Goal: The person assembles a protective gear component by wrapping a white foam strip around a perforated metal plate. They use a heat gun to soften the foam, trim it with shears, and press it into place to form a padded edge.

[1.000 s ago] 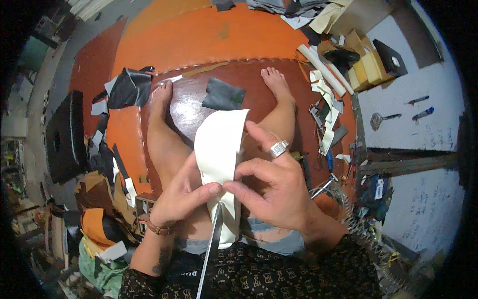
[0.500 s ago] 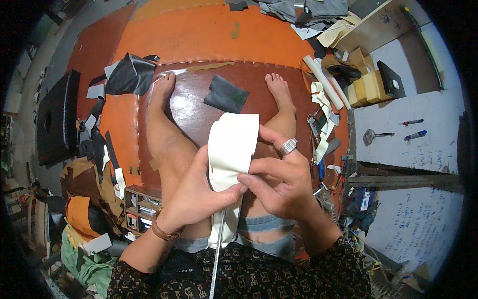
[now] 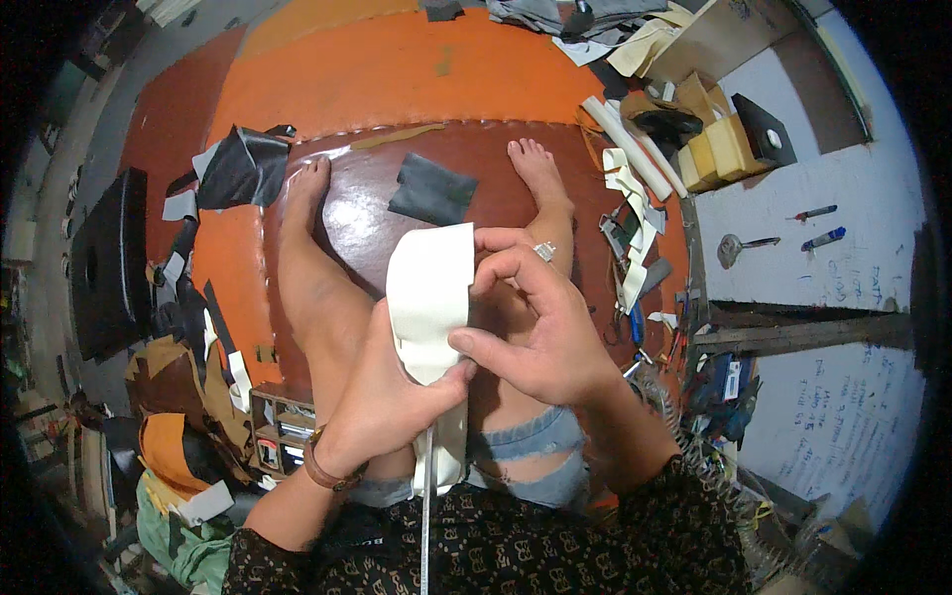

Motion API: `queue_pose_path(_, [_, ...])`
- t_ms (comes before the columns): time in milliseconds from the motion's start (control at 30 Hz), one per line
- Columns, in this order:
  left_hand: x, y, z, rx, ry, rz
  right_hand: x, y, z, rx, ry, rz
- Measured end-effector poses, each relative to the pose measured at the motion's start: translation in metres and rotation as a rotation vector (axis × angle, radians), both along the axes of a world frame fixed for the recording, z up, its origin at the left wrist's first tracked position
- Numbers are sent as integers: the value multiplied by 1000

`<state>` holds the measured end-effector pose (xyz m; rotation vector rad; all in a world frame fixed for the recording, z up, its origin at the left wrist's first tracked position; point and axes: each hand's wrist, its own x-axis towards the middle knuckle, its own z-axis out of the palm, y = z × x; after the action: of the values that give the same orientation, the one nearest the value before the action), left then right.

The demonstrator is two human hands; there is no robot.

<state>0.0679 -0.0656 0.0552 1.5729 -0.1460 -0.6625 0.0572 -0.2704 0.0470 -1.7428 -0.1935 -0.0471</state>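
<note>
Floor level: we record a large orange and maroon mat (image 3: 327, 74) with a stitched seam. To the right is a white counter (image 3: 863, 213) with handwriting on it. The person's bare legs (image 3: 322, 273) stretch forward on the mat, one to each side of the work. Along the left side we note a black case (image 3: 111, 268).

Hands: the left hand (image 3: 387, 387) grasps the cream strip (image 3: 431, 288) from its left side, thumb laid across toward the right edge. The right hand (image 3: 540, 342) pinches the same strip at its right edge, thumb in front, other fingers curled at and behind the edge. The strip is held above the lap, between the legs; its upper part bends over in a broad curve, and a lower length runs below the left hand to the lap.

Smaller items: a crumpled black sheet (image 3: 245, 167) near the left foot; two white rolls (image 3: 625, 149) beside the counter; a dark scrap (image 3: 433, 188) between the feet; a slender metal rule (image 3: 426, 535) pointing up from the lap, its upper end hidden, so we cannot tell whether it is gripped; a blue marker (image 3: 823, 239) on the counter; a silver ring (image 3: 544, 252) on the right hand.
</note>
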Motion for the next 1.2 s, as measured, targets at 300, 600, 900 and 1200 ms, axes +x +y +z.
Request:
queue_pose_path(300, [1, 7, -1, 77, -73, -29, -36, -85, -92, -32, 342, -537])
queue_pose_path(600, [-1, 6, 0, 141, -78, -76, -216, -122, -304, -1117, 749, -435])
queue_pose_path(900, [0, 2, 2, 123, -58, -87, -189, -147, -340, -868, 802, -445])
queue_pose_path(1200, [-2, -1, 0, 188, -133, -58, -107, -119, -3, -366, 330, -222])
